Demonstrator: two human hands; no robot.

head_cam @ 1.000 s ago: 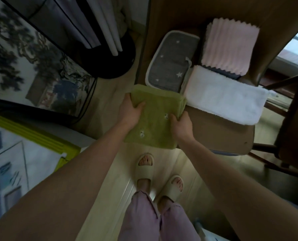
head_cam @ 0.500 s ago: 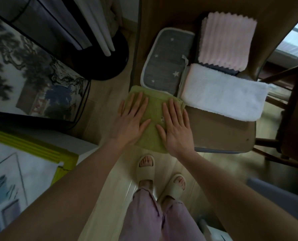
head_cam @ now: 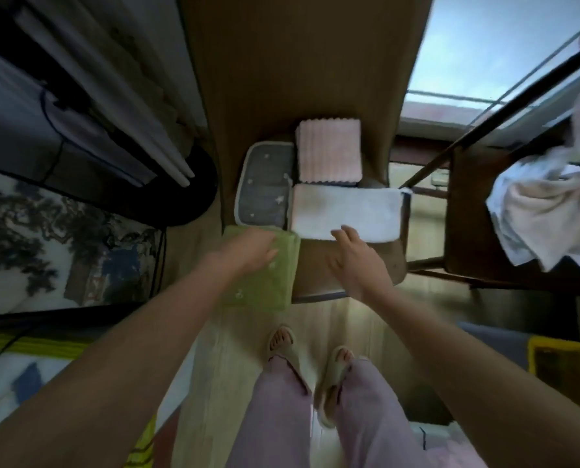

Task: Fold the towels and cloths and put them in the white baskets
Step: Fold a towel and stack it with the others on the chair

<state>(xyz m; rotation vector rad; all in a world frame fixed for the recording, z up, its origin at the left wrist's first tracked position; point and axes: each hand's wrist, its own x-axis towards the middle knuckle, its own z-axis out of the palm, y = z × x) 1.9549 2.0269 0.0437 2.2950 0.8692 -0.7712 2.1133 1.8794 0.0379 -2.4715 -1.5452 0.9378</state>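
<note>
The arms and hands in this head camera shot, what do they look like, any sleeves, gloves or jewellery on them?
Both forearms are bare right up to the frame edge, with no sleeve showing. The left hand and right hand wear no gloves, and no watch, bracelet or ring is visible, though the left hand is motion-blurred.

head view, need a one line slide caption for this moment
Left hand rests on the folded green towel; right hand reaches the white towel on the chair.
</note>
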